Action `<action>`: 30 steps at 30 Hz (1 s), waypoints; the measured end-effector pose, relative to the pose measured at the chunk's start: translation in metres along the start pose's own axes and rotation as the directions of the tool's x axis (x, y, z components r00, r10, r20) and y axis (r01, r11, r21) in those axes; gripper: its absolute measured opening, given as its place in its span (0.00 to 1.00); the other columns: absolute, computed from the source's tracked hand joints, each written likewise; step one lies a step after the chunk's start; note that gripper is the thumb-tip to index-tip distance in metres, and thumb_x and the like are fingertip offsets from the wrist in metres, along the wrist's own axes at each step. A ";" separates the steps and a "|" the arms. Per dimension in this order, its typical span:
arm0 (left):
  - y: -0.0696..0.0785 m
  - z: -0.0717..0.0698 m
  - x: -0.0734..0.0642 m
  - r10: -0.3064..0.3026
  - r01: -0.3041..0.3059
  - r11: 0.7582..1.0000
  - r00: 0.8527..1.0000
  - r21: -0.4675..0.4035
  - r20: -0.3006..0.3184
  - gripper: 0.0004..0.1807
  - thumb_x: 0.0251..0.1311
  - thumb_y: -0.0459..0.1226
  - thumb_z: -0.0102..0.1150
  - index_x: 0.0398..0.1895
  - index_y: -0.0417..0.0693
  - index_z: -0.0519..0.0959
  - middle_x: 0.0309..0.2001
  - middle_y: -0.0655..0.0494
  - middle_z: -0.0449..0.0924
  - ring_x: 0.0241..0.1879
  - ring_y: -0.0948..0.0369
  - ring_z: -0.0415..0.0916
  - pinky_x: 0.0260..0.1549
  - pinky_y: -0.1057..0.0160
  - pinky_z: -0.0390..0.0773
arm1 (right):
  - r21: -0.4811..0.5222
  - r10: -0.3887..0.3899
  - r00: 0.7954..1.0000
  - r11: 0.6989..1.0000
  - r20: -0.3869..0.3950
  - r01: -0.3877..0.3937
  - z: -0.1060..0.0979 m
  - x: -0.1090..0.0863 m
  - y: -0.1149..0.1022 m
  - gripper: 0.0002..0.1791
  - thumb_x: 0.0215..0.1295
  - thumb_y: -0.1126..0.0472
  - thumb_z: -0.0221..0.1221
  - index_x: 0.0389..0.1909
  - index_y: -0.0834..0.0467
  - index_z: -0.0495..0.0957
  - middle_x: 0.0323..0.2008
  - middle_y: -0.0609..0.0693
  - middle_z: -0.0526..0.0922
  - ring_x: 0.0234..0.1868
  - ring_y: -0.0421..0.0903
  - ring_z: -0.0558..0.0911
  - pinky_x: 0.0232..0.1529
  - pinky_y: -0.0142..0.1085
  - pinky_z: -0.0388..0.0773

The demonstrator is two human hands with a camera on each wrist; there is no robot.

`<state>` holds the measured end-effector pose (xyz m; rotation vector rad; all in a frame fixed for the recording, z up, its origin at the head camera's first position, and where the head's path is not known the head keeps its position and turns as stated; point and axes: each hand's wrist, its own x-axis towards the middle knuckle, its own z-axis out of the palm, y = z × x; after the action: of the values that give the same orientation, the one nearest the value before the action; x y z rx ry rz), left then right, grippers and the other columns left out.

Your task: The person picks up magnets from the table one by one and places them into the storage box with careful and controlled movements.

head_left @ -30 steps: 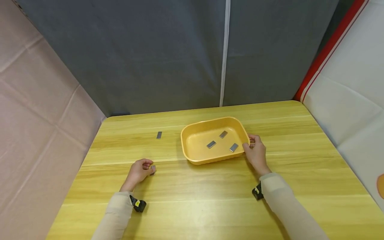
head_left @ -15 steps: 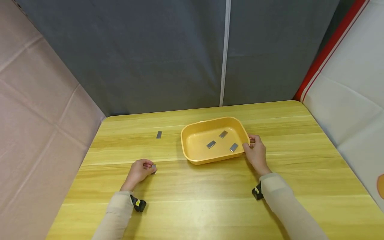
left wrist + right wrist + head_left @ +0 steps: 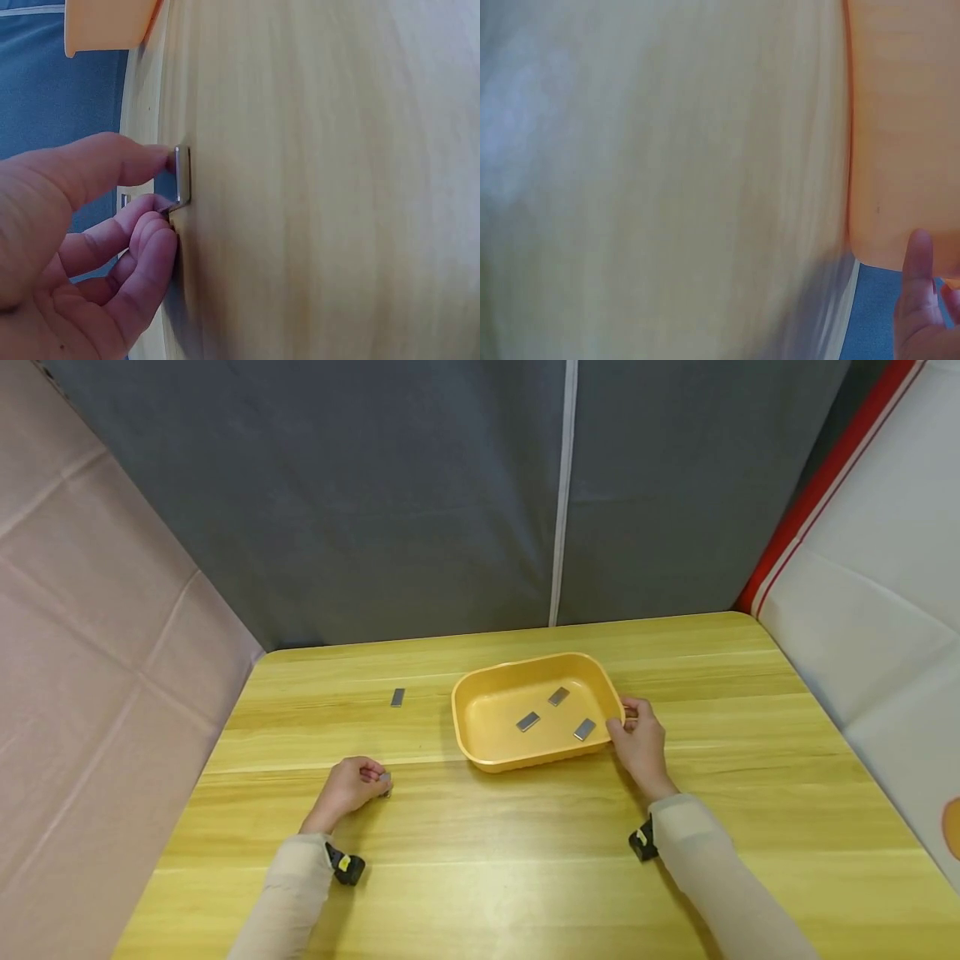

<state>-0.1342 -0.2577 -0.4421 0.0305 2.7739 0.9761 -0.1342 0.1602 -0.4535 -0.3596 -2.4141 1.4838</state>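
Observation:
My left hand (image 3: 349, 789) is low over the left part of the table, its thumb and fingertips pinching a small flat grey metal block (image 3: 386, 782). Up close in the left wrist view, the block (image 3: 183, 176) is tilted on edge at the table surface, thumb on one end and fingers at the other. My right hand (image 3: 640, 743) grips the right end of a yellow plastic tray (image 3: 467, 714). In the right wrist view, one finger (image 3: 919, 262) lies against the tray's outer wall (image 3: 907, 150). Three similar metal blocks (image 3: 528, 722) lie flat inside the tray.
Another grey metal block (image 3: 397, 697) lies on the wooden table (image 3: 480, 860), beyond the left hand and left of the tray. A grey curtain (image 3: 412, 510) hangs behind the table. Pale cloths (image 3: 97, 652) flank both sides.
The block at my left fingertips has shifted very slightly to the right and tilted a little. My right hand and the tray have stayed in place.

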 end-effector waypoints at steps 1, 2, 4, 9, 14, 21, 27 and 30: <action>0.000 0.000 0.000 -0.001 0.001 1.000 1.000 -0.004 0.003 0.11 0.48 0.34 0.62 0.32 0.36 0.77 0.27 0.52 0.75 0.27 0.61 0.71 0.26 0.66 0.73 | 0.000 -0.001 1.000 1.000 0.000 0.001 0.000 0.000 0.000 0.20 0.55 0.68 0.50 0.51 0.67 0.66 0.40 0.62 0.74 0.35 0.51 0.75 0.23 0.21 0.68; 0.001 0.000 0.000 0.001 -0.001 1.000 1.000 -0.008 0.008 0.11 0.48 0.34 0.62 0.32 0.36 0.76 0.27 0.52 0.75 0.27 0.61 0.71 0.26 0.66 0.72 | 0.000 -0.001 1.000 1.000 0.002 0.001 0.000 0.000 0.000 0.21 0.55 0.68 0.50 0.51 0.68 0.66 0.40 0.62 0.74 0.35 0.51 0.75 0.23 0.21 0.69; 0.001 0.000 0.000 0.000 0.000 1.000 1.000 -0.014 0.012 0.11 0.47 0.33 0.63 0.32 0.35 0.76 0.27 0.52 0.75 0.27 0.61 0.71 0.26 0.67 0.72 | 0.001 -0.001 1.000 1.000 0.005 0.001 0.000 -0.001 -0.001 0.21 0.55 0.68 0.50 0.51 0.67 0.66 0.40 0.62 0.74 0.35 0.51 0.75 0.23 0.22 0.69; 0.001 0.002 0.001 -0.001 0.001 1.000 1.000 -0.024 0.007 0.10 0.45 0.30 0.63 0.32 0.35 0.76 0.27 0.52 0.75 0.26 0.61 0.71 0.26 0.67 0.72 | 0.007 0.000 1.000 1.000 0.007 0.000 0.000 0.000 0.000 0.20 0.55 0.68 0.50 0.51 0.67 0.66 0.40 0.61 0.74 0.35 0.51 0.75 0.23 0.22 0.69; 0.001 0.004 0.002 0.007 -0.007 1.000 1.000 0.004 -0.001 0.10 0.44 0.30 0.63 0.32 0.35 0.76 0.27 0.53 0.75 0.27 0.61 0.72 0.28 0.65 0.73 | 0.022 0.002 1.000 1.000 0.014 -0.002 0.000 0.000 0.001 0.21 0.55 0.68 0.49 0.51 0.68 0.65 0.40 0.62 0.74 0.35 0.51 0.75 0.21 0.23 0.71; 0.004 0.005 0.002 -0.002 0.002 1.000 1.000 0.029 0.001 0.10 0.43 0.30 0.64 0.31 0.36 0.76 0.26 0.53 0.75 0.26 0.61 0.72 0.28 0.64 0.74 | 0.055 0.019 0.999 0.998 0.035 -0.021 0.000 0.000 0.001 0.21 0.56 0.69 0.49 0.52 0.68 0.64 0.41 0.62 0.72 0.36 0.53 0.75 0.20 0.24 0.73; 0.005 0.003 0.001 -0.002 0.002 0.999 1.000 0.035 0.013 0.10 0.44 0.30 0.64 0.31 0.35 0.76 0.26 0.53 0.75 0.26 0.61 0.72 0.28 0.63 0.73 | 0.060 0.017 0.999 0.998 0.042 -0.020 0.000 0.000 0.001 0.21 0.57 0.69 0.49 0.53 0.68 0.64 0.41 0.63 0.72 0.36 0.53 0.75 0.19 0.24 0.73; 0.005 0.002 0.001 0.000 0.000 0.999 1.000 0.036 0.011 0.10 0.44 0.29 0.64 0.31 0.35 0.77 0.26 0.53 0.75 0.26 0.62 0.72 0.27 0.64 0.73 | 0.065 0.017 0.999 0.998 0.046 -0.020 -0.001 -0.001 0.001 0.21 0.56 0.69 0.49 0.53 0.69 0.63 0.41 0.63 0.72 0.35 0.53 0.75 0.19 0.24 0.73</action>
<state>-0.1345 -0.2522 -0.4405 0.0408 2.7816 0.9225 -0.1335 0.1607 -0.4539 -0.3386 -2.3962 1.5918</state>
